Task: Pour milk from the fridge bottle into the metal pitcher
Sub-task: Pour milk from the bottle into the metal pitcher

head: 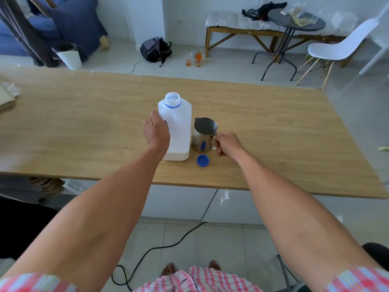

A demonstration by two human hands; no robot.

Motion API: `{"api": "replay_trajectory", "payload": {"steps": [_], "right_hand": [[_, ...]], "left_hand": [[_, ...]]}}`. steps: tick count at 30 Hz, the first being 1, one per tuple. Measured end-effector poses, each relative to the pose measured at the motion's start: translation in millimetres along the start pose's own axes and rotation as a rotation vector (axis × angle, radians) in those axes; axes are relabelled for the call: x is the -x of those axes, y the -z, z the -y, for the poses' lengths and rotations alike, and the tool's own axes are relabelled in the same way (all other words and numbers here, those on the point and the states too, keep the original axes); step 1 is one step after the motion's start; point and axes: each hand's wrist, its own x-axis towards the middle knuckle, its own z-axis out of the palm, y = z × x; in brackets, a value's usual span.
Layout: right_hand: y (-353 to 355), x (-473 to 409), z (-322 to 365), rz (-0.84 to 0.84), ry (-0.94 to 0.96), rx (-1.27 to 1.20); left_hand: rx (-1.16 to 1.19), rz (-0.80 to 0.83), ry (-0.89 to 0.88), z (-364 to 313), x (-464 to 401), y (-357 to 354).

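A white plastic milk bottle (180, 127) stands upright and uncapped on the wooden table (84, 127), with a thin layer of milk at its bottom. My left hand (156, 133) wraps around its left side. Right beside it stands the metal pitcher (203, 138), its spout pointing away and left. My right hand (226, 144) pinches the pitcher's handle. The blue bottle cap (203, 160) lies open side up on the table just in front of the pitcher.
Crumpled paper (8, 94) lies at the table's far left edge. Beyond the table are a backpack (155, 49), glasses on the floor (195, 59), a bench, a round table and a white chair (341, 47). A black cable (168, 245) runs across the floor below.
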Motion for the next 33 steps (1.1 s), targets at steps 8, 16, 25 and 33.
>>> {"api": "replay_trajectory", "payload": {"steps": [8, 16, 25, 33], "right_hand": [[-6, 11, -1, -0.004, -0.058, -0.101], [-8, 15, 2, -0.098, -0.085, -0.097], [-5, 20, 5, -0.131, -0.109, -0.079], [-4, 15, 3, -0.139, -0.097, -0.056]], "left_hand": [[-0.034, 0.051, -0.015, -11, 0, -1], [-0.294, 0.165, -0.218, -39, -6, 1], [-0.829, 0.276, -0.314, -55, -11, -18], [-1.055, 0.384, -0.262, -45, -14, -31]]}}
